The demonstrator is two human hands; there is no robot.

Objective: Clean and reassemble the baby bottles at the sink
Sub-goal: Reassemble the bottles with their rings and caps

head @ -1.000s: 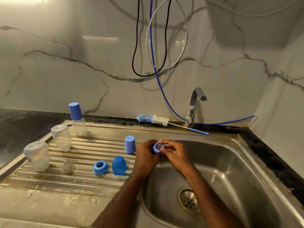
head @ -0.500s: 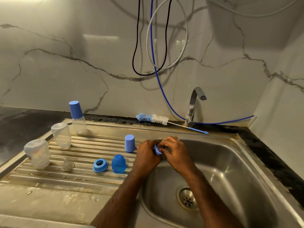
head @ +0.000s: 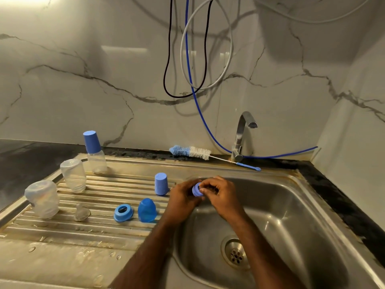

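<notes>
At frame centre, over the sink (head: 302, 205), left hand (head: 183, 200) and right hand (head: 220, 195) both pinch a blue collar ring (head: 196, 190); reassembly step, likely seating its teat next.

We find no legible text, label, brand, number or sign anywhere in this view. The capped bottle (head: 94, 152), standing left of the faucet (head: 241, 135) on the drainboard, shows a plain blue cap and a clear body without readable markings. The blue ring (head: 196, 189) held in front of the faucet is likewise unmarked, so far as we can tell.
</notes>
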